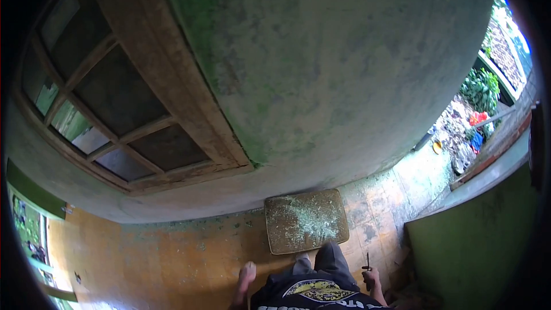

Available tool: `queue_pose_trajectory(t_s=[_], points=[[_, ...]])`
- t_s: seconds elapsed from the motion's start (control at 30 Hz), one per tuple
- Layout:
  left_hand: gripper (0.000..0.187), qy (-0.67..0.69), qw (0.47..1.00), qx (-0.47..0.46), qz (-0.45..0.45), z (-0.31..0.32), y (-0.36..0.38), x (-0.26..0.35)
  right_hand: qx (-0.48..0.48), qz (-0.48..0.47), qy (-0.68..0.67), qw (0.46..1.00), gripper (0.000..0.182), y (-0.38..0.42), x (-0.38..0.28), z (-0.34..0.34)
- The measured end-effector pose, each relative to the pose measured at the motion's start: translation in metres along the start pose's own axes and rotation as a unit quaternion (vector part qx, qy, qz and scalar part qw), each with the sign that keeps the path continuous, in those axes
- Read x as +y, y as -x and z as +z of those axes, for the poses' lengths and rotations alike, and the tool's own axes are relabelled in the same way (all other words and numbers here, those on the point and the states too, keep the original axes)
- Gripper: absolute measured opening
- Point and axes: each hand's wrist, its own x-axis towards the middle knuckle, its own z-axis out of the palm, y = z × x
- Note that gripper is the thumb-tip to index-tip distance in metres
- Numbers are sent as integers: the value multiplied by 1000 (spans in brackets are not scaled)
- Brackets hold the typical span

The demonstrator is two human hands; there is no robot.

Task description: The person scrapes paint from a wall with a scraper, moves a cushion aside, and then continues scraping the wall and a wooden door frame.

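My left hand [247, 272] hangs at the left of my body, over the floor. Its fingers look curled, with nothing visible in them. On the other side, my right hand [371, 277] is closed around a thin, dark bladed tool [367, 260] that points forward; its exact kind is too small to make out. In front of my legs is a brown rectangular low table or stool [278, 245], with pale green flakes [313, 221] scattered over its top. Ahead rises a wall [321, 80] with worn, patchy green and grey paint.
A wooden window frame [189, 69] with several panes is set in the wall at left. More flakes lie on the orange tiled floor [172, 258] along the wall. A green panel [476, 241] stands at right. Plants [481, 89] and litter show outside the opening at far right.
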Motion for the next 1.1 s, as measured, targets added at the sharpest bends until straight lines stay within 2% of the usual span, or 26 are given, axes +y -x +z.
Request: queue_pose_trajectory(t_s=[0.03, 0.07, 0.1, 0.13, 0.17, 0.23, 0.3, 0.37, 0.4, 0.47, 0.53, 0.6, 0.67, 0.8, 0.93, 1.07, 1.1], points=[[46, 214, 965, 133, -72, -11, -24, -1, -12, -1, -17, 1000, 39, 0, -6, 3], [49, 273, 938, 199, -82, -58, -42, 10, -22, -2, -37, 999, 39, 0, -13, 5], [59, 341, 914, 192, -107, -140, -39, 34, -24, -4, -31, 999, 39, -4, -19, 7], [60, 364, 894, 241, -99, -195, -43, 45, -17, -17, -20, 1000, 39, -9, -26, 6], [61, 293, 887, 350, -68, -232, -56, 45, -11, -30, -9, 999, 38, -12, -34, 5], [66, 296, 840, 451, -60, -309, -70, 45, -21, -56, -17, 998, 37, 0, -60, 4], [67, 305, 797, 520, -41, -383, -79, 50, -27, -88, -8, 996, 37, -8, -92, 1], [70, 310, 798, 517, -15, -426, -113, 42, -71, -65, 36, 995, 38, -19, -103, -5], [73, 315, 803, 506, 15, -437, -123, 41, -73, -77, 33, 994, 38, -29, -99, -10], [74, 337, 789, 514, 6, -434, -133, 51, -64, -76, 27, 995, 38, -39, -83, -30], [76, 356, 776, 520, 4, -437, -137, 54, -10, -53, -74, 996, 39, -32, -47, -46], [72, 267, 807, 527, -17, -436, -135, 54, 30, 17, -27, 999, 40, -20, 4, -60], [72, 243, 799, 550, -10, -437, -143, 50, 6, 44, 87, 995, 38, 9, 42, -68], [74, 199, 794, 575, -11, -429, -148, 48, 7, 64, 102, 993, 39, 60, 74, -78], [76, 187, 802, 567, -19, -430, -144, 49, -6, 44, 123, 991, 40, 86, 101, -74], [77, 219, 808, 546, -14, -426, -134, 45, -8, -20, 140, 990, 40, 61, 126, -83], [78, 242, 805, 542, -4, -423, -135, 44, -9, -40, 145, 989, 41, 53, 114, -74]])
